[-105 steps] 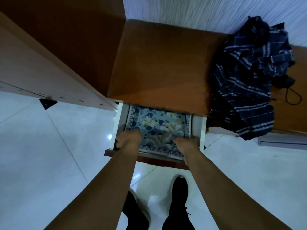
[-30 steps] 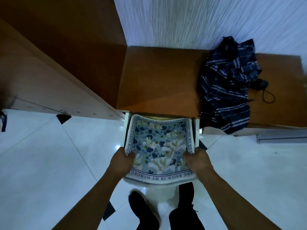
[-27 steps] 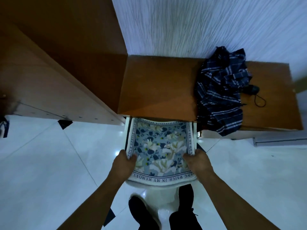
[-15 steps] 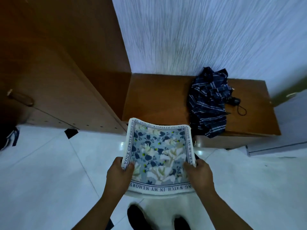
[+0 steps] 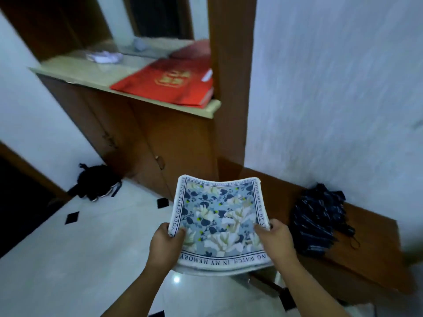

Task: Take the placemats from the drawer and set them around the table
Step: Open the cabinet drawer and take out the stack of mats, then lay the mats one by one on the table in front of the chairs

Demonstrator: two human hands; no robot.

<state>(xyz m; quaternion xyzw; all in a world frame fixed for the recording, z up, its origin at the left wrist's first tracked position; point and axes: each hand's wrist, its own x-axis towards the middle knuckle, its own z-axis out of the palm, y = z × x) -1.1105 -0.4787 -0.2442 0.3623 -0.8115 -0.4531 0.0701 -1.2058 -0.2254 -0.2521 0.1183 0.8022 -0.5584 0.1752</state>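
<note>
I hold a stack of square placemats [image 5: 218, 221], blue and white floral with a lettered border, flat in front of me above the floor. My left hand [image 5: 165, 244] grips the stack's near left edge, thumb on top. My right hand [image 5: 278, 242] grips the near right edge the same way. White layers show under the top mat along the near edge. The drawer is hidden below the mats; only a dark corner [image 5: 263, 286] of the low bench front shows there. No table is in view.
A low wooden bench [image 5: 366, 255] runs along the white wall at right with a dark plaid cloth [image 5: 318, 225] on it. A wooden cabinet [image 5: 160, 133] stands ahead, its countertop holding a red bag [image 5: 170, 84]. A black bag [image 5: 96, 183] lies on the white tiled floor.
I lifted the placemats out of the drawer and up with both hands. My view has risen from the drawer to the cabinet and wall.
</note>
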